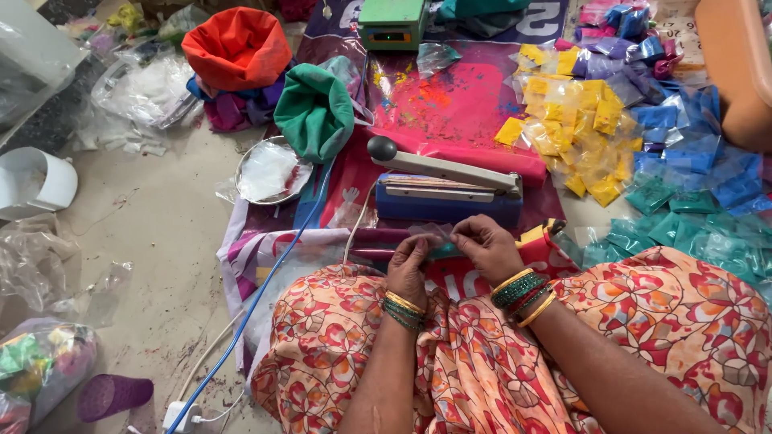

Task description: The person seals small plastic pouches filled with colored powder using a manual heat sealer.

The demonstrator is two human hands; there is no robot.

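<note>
- Your left hand (408, 269) & right hand (486, 247) meet just above your lap, fingers of both pinched shut on 1 small clear pouch (438, 238) w/ greenish contents; it's stretched between the 2 hands.
- Pouch sits just in front of the blue heat sealer (446, 193), whose arm is raised, black knob at its left end.
- Right of sealer: heap of yellow packets (583, 133), then blue packets (708, 165) & teal packets (675, 225) on the floor.
- Left of sealer: green cloth bag (315, 112), steel plate (269, 170) w/ white powder, orange cloth bag (237, 47) behind.
- Blue cable (265, 281) runs down the floor to a white plug strip (181, 416).
- Green weighing scale (392, 22) at the top.
</note>
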